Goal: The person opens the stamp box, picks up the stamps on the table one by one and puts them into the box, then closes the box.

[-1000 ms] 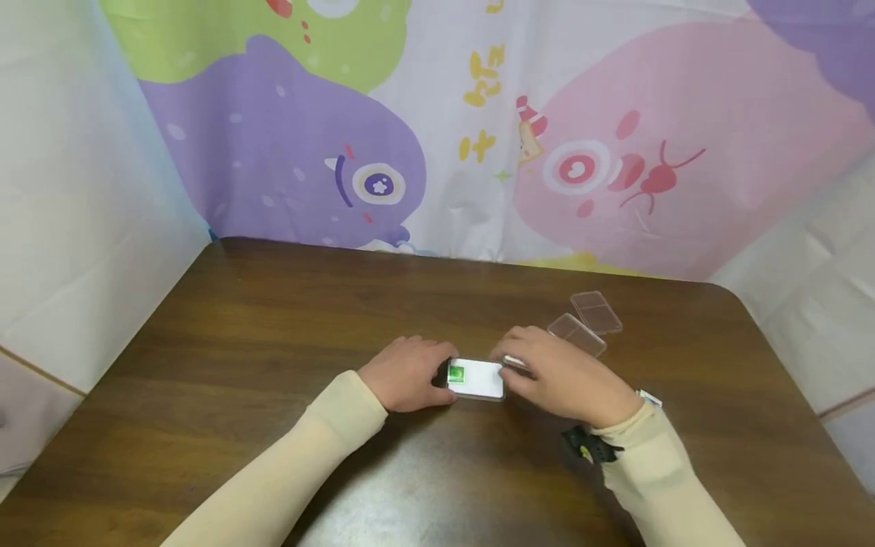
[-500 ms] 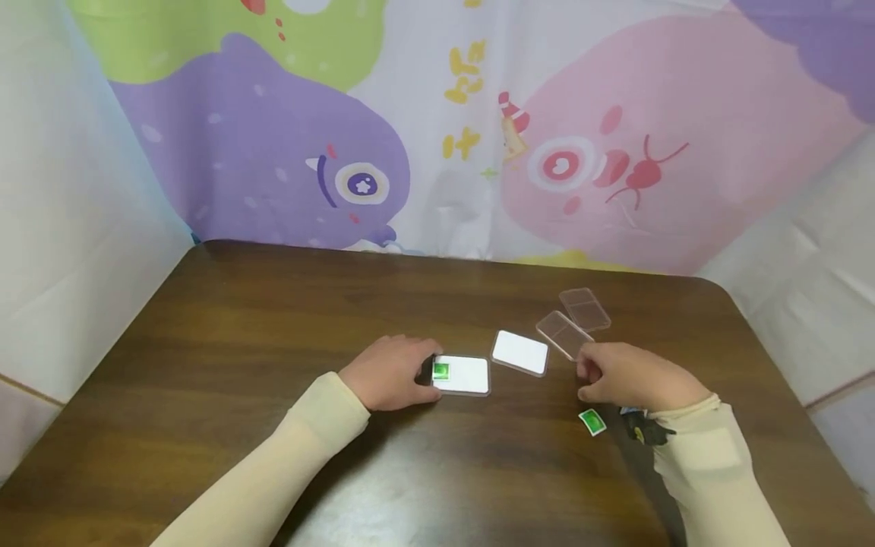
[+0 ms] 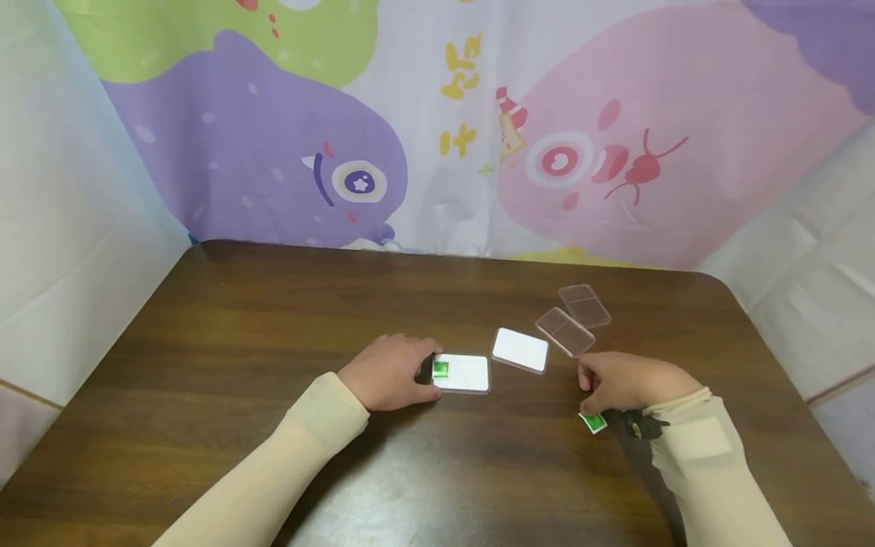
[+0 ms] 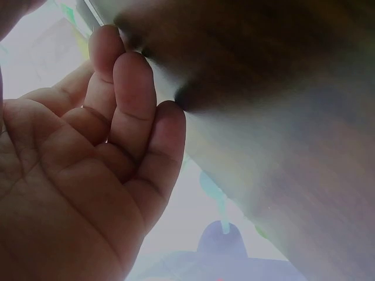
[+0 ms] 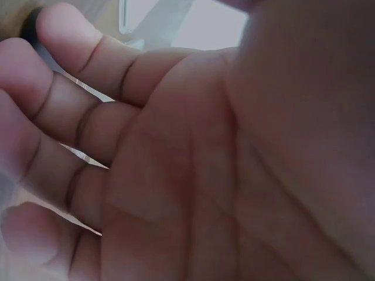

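Left hand (image 3: 388, 374) grips card case (image 3: 470, 374), 9 o'clock end; right hand (image 3: 632, 380) at green sticker (image 3: 594, 423), 12 o'clock edge, can't tell grip.

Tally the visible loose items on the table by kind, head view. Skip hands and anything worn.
White-faced rectangles: 2
Clear flat pieces: 2
Green squares: 2, one on a white-faced rectangle
Total: 6
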`<state>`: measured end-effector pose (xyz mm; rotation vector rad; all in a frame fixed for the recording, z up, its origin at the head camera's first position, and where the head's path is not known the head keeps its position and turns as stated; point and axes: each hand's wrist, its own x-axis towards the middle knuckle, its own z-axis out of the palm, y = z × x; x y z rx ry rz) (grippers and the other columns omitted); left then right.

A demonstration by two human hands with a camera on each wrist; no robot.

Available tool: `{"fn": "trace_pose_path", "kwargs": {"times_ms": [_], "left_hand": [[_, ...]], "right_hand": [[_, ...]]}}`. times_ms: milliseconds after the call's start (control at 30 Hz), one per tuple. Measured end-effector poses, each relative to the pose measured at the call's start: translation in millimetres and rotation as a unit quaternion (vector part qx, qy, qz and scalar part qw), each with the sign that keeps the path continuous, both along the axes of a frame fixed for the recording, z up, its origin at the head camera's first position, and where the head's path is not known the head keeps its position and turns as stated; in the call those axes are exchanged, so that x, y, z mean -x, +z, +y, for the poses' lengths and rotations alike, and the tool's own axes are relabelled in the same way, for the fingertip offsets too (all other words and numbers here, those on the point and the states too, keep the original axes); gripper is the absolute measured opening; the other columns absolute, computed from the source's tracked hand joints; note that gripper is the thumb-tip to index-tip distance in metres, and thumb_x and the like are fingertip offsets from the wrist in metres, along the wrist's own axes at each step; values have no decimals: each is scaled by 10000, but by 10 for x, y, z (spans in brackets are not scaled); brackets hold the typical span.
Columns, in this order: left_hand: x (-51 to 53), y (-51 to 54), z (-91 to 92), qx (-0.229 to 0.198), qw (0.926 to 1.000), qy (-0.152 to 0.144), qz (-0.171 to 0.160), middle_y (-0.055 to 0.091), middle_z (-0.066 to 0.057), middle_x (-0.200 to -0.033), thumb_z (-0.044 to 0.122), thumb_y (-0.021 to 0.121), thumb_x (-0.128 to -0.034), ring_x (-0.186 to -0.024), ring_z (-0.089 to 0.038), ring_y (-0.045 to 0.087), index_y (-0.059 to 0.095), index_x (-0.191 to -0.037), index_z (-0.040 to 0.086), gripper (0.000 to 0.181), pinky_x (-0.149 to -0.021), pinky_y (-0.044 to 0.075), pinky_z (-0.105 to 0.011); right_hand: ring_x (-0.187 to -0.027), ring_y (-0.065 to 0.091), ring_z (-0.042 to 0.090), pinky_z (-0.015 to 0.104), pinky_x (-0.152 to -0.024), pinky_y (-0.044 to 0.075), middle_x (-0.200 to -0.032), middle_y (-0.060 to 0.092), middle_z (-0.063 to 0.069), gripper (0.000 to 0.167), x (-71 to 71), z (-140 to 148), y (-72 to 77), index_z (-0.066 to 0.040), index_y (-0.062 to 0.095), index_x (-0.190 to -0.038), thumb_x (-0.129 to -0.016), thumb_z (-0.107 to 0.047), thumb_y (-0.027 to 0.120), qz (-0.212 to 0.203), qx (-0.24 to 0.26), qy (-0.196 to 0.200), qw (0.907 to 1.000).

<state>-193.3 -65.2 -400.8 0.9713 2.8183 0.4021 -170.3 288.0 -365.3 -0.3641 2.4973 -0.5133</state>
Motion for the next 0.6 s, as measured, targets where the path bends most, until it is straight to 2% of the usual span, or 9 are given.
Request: {"fn": "trace_pose_path", "kwargs": {"times_ms": [267, 600], "left_hand": [[-4, 21, 6, 43, 10000, 5, 1, 696, 31, -1004, 415, 815, -861, -847, -176, 577, 656, -1274, 137, 523, -845, 478, -412], [-11, 22, 5, 40, 10000, 24, -54, 691, 25, -995, 408, 811, -867, -855, -183, 579, 654, -1278, 126, 522, -857, 482, -420]], "right_hand": [[-725, 493, 181, 341, -656, 398, -809, 511, 7, 362, 12, -39, -32, -107, 522, -904, -786, -167, 859, 200, -179, -21, 9996], [-675, 488, 135, 331, -632, 398, -778, 553, -46, 220, 68, -107, -94, -160, 578, -820, -889, -226, 776, 769, 1, 163, 9969]]}}
